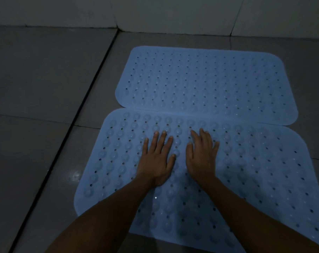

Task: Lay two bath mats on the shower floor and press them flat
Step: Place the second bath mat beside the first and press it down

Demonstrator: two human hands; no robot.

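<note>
Two pale blue rubber bath mats with rows of holes and suction bumps lie side by side on the grey tiled floor. The far mat (pixel 206 83) lies flat near the wall. The near mat (pixel 261 176) touches its front edge and slightly overlaps it. My left hand (pixel 156 159) rests palm down on the near mat's middle, fingers spread. My right hand (pixel 201 156) lies flat beside it, a little to the right, fingers also apart. Neither hand holds anything.
Grey floor tiles (pixel 36 79) spread to the left, crossed by a dark grout line (pixel 78 110) running diagonally. A light tiled wall (pixel 173 13) stands just behind the far mat. The room is dim.
</note>
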